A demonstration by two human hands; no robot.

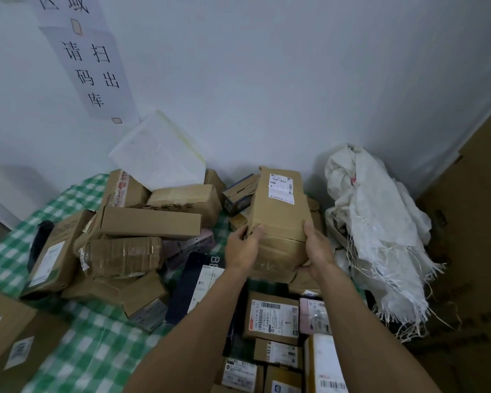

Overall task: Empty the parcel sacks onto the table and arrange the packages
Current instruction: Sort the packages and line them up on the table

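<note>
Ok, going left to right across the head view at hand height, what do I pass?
Labelled leaning box, tape-wrapped box, left hand, held brown box, right hand, crumpled white sack, large cardboard carton.

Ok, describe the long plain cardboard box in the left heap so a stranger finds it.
Below the white paper wall sign, a heap of parcels sits on the green checked tablecloth. Lying across its top is the long narrow brown cardboard box; its facing side is bare, unlike the tape-wrapped box under it.
</note>
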